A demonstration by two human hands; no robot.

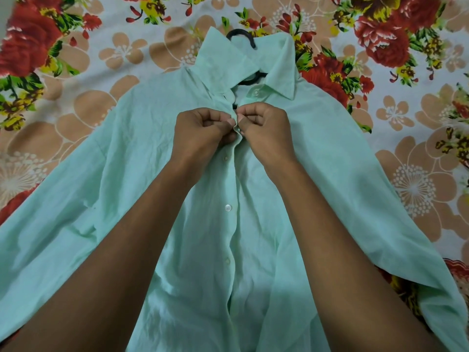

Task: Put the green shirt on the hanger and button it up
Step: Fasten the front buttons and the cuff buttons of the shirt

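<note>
Left hand (203,128) curled, thumb and forefinger pinching the placket edge of the green shirt (142,174) just below the collar; right hand (264,125) curled likewise, pinching the opposite edge; the fingertips of both meet at the front seam, and the button being worked is hidden between them, so whether it is through its hole cannot be told; step in hand judged to be fastening the second button from the top; it is best done with the buttonhole edge held taut by one hand while the button is tilted on edge and eased through by the other, both plackets kept level so no hole is skipped; three buttons (228,207) lower down the front appear fastened; the collar button (255,92) is seen exposed and seems still undone; the black hanger (241,36) lies inside the shirt, its hook showing above the collar (228,62) and a short stretch in the open neck; the shirt is spread flat across the middle of the floral bedsheet (101,54), collar toward the far edge, sleeves reaching toward the left and right edges; no containers are seen
</note>
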